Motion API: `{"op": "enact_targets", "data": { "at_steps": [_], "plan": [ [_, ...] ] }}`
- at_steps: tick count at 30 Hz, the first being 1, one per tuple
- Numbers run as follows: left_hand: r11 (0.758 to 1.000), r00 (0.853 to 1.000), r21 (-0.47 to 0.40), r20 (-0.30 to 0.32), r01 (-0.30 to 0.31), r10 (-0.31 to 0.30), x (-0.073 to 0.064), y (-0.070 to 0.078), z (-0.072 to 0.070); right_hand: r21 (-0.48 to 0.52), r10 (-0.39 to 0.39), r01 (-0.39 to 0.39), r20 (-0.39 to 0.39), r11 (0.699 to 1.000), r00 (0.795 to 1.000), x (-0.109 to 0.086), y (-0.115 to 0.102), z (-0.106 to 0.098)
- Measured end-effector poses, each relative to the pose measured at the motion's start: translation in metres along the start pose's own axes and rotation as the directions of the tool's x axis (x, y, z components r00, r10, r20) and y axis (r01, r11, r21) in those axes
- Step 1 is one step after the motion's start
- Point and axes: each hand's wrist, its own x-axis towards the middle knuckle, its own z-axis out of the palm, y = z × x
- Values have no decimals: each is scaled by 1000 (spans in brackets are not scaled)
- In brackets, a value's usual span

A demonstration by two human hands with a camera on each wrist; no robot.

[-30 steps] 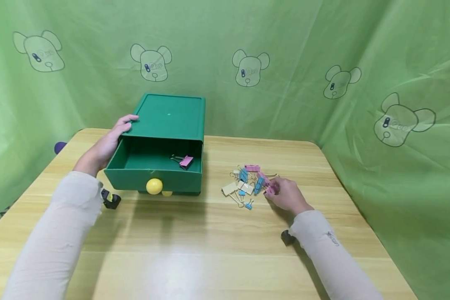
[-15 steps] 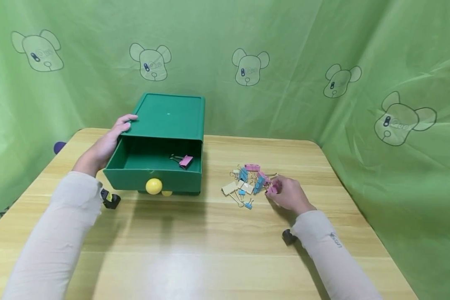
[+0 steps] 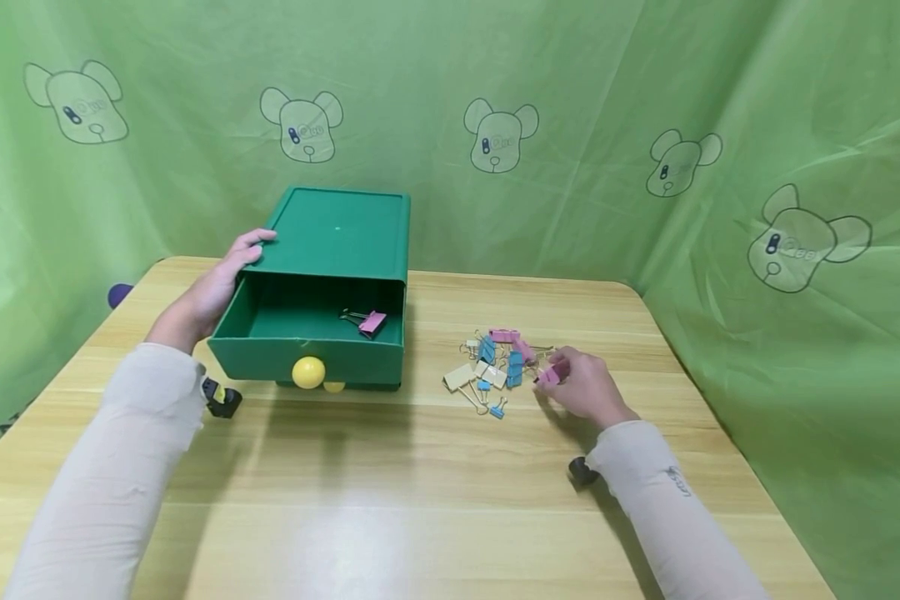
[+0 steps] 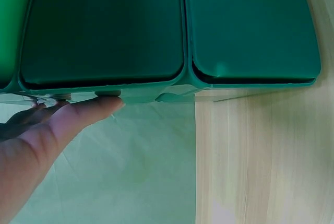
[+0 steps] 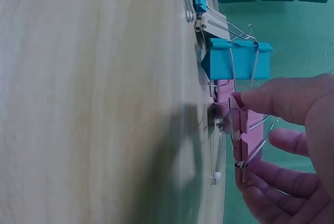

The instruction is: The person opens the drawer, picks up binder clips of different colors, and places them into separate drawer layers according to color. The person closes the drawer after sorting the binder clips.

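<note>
My left hand [image 3: 212,293] rests against the left side of a green drawer box [image 3: 337,233], fingertips at its top edge. In the left wrist view the thumb [image 4: 78,117] lies along the box's side wall. The upper drawer [image 3: 375,364], with a yellow knob [image 3: 309,372], is pulled out and holds one pink binder clip [image 3: 372,323]. At the right edge of a clip pile, my right hand [image 3: 591,390] pinches another pink binder clip [image 5: 249,135] between thumb and fingers. Right beside it in the pile stands a large blue binder clip [image 5: 237,59].
The pile also has cream binder clips [image 3: 459,377], small blue clips [image 3: 498,408] and more pink clips [image 3: 505,336] on the wooden table [image 3: 420,500]. A green curtain [image 3: 420,50] hangs behind and at both sides. Black wrist devices [image 3: 581,472] sit below both wrists.
My right hand has shifted slightly right with the pink binder clip, drawing it away from the pile. The large blue clip beside it has turned more upright. My left hand stays put.
</note>
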Motion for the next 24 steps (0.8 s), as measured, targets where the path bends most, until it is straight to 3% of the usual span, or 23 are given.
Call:
{"op": "enact_targets", "data": {
  "at_steps": [24],
  "plan": [
    [1000, 1000, -5, 7, -8, 8, 0, 1, 0, 23, 22, -22, -18, 1000, 1000, -2, -3, -13]
  ]
}}
